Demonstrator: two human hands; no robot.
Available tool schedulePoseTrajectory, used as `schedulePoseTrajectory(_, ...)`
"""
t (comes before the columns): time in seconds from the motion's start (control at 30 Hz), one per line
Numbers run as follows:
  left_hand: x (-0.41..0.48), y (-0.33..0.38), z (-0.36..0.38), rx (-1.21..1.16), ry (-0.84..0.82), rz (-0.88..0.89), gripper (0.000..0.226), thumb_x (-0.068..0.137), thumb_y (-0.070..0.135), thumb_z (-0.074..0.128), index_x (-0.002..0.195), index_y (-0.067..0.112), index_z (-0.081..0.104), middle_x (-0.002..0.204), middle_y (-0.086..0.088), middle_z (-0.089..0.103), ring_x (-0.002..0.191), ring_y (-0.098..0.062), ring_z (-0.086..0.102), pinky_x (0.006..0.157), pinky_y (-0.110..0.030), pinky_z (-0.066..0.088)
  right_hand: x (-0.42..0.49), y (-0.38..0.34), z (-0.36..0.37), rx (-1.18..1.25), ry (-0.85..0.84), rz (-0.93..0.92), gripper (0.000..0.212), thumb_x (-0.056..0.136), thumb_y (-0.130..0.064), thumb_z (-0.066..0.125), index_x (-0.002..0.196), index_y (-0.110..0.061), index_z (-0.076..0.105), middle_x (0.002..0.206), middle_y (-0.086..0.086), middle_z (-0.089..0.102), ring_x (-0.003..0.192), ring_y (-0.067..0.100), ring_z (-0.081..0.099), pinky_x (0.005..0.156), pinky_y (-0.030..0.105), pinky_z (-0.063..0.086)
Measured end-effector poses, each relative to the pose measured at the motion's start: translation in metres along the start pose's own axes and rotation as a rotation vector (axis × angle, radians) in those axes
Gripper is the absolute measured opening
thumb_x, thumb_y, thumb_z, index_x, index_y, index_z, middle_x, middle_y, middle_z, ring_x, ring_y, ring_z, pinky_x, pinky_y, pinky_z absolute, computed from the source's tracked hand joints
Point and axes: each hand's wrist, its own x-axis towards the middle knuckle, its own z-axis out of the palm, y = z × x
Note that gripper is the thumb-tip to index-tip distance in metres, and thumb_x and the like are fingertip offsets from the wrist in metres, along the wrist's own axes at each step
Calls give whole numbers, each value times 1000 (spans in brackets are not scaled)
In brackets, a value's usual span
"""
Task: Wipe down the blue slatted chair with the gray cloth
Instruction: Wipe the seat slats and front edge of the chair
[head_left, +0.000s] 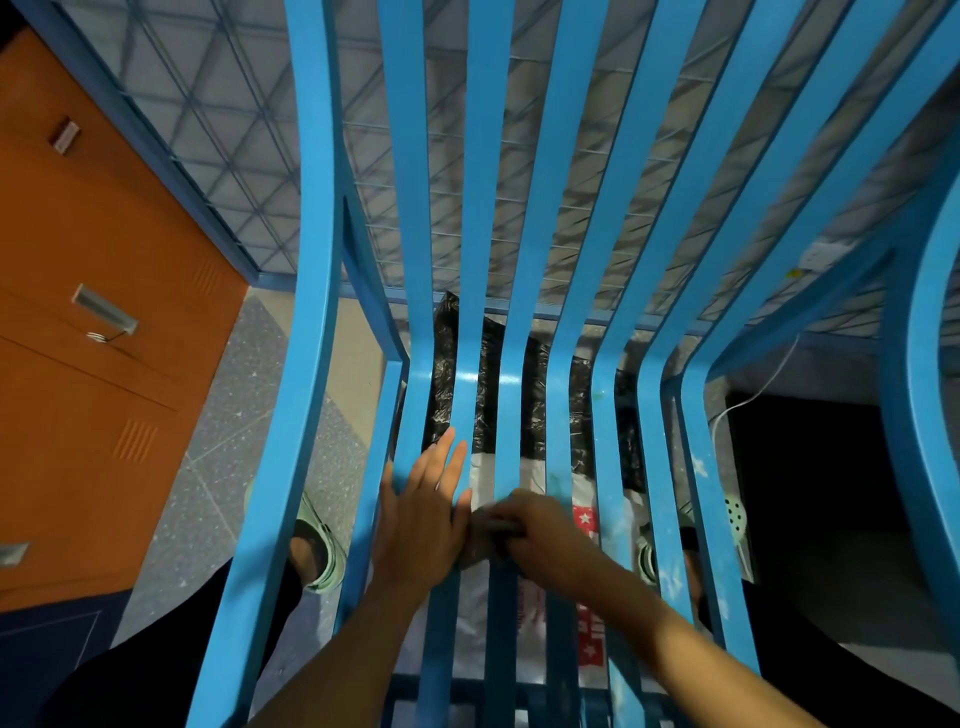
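- Right hand (545, 535): the grip is closed around the gray cloth (483, 540), with the fingers curled over its bunched top edge.
- Gray cloth: pressed onto the seat slats of the blue slatted chair (317, 260), near the middle of the seat and directly between the two hands. Only a small crumpled part shows; the rest is covered by the fingers.
- Left hand (423, 512): no grip. It lies flat on the slats just beside the cloth, fingers straight and pointing toward the chair back, with the thumb side touching the cloth.
- Chair: seen from above. The slats run from the front edge under the forearms, bend at the seat-to-back curve and rise away from the viewer. Pale smears (696, 462) show on the slats at the person's right.
- Under the seat, visible through the gaps: a black plastic bag (536, 405) toward the back and a white bag with red star print (587, 525) toward the front.
- Floor (218, 493): speckled gray. A foot in a pale green sandal (322, 551) stands to the left of the seat.
- Surroundings: an orange cabinet (104, 364) with a metal handle (104, 309) at left, a wire mesh panel (208, 130) behind the chair back, and a white cable (753, 395) at right.
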Motion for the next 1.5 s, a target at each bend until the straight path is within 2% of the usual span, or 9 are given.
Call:
schedulePoseTrajectory(0.07, 0, 1, -1, 5, 4, 2, 61, 99, 49, 25, 151, 20, 35, 159, 2, 30, 143, -16, 34, 109, -57, 30, 9, 5, -19, 155, 89, 34, 23, 91, -5, 56, 84, -21, 70, 85, 0, 67, 80, 10, 65, 81, 38, 57)
schedulePoseTrajectory(0.17, 1, 2, -1, 6, 17, 3, 59, 98, 47, 28, 149, 20, 38, 158, 1, 32, 141, -17, 36, 109, -58, 32, 40, 15, -48, 209, 284, 120, 20, 95, -15, 57, 111, -19, 67, 105, 5, 62, 98, 18, 62, 89, 43, 56)
schedulePoseTrajectory(0.43, -2, -2, 6, -35, 59, 25, 54, 102, 45, 36, 152, 24, 31, 161, 6, 22, 146, -12, 26, 113, -50, 22, 119, -8, -105, -760, 485, -188, 23, 84, -4, 64, 104, -17, 63, 86, 5, 39, 76, 26, 44, 57, 35, 31)
schedulePoseTrajectory(0.57, 1, -1, 4, -8, 57, 12, 54, 102, 44, 38, 152, 24, 30, 161, 6, 22, 146, -11, 25, 112, -50, 25, 117, -2, -77, -979, 332, -169, 49, 93, -12, 24, 137, 1, 42, 121, 17, 49, 106, 34, 54, 76, 42, 47)
schedulePoseTrajectory(0.77, -2, -1, 3, 7, 29, -6, 55, 100, 42, 35, 152, 25, 29, 162, 7, 21, 145, -12, 28, 110, -52, 29, 112, -15, -55, -832, 239, -21, 31, 99, -9, 42, 127, -3, 55, 123, 15, 46, 111, 30, 50, 84, 41, 53)
schedulePoseTrajectory(0.93, 0, -3, 6, 3, 31, 12, 54, 101, 43, 36, 152, 25, 30, 162, 7, 21, 145, -12, 28, 112, -51, 24, 91, -1, -29, -696, 241, -16, 52, 91, -3, 53, 141, -3, 37, 133, 16, 39, 117, 30, 45, 92, 37, 52)
schedulePoseTrajectory(1.23, -1, 4, -3, 69, -39, -26, 52, 101, 39, 29, 149, 21, 40, 158, 3, 32, 135, -15, 47, 105, -52, 37, 46, 13, 32, -735, 269, 2, 70, 84, -21, 7, 149, 2, 20, 141, 23, 35, 120, 37, 41, 100, 42, 39)
schedulePoseTrajectory(1.4, 8, 5, -10, -11, -151, -63, 62, 96, 50, 4, 154, 35, 20, 162, 20, 7, 147, -6, 19, 117, -52, 12, 12, 9, 54, -619, 215, 36, 63, 93, -5, 42, 150, -4, 16, 149, 21, 26, 130, 36, 35, 108, 41, 35)
schedulePoseTrajectory(1.5, 6, 10, -22, -48, -201, -70, 54, 104, 47, 15, 156, 32, 15, 162, 18, 1, 151, -9, 3, 119, -54, 2, -21, 3, 66, -570, 216, 23, 65, 93, -1, 42, 152, -7, 16, 153, 17, 23, 133, 34, 33, 109, 40, 37)
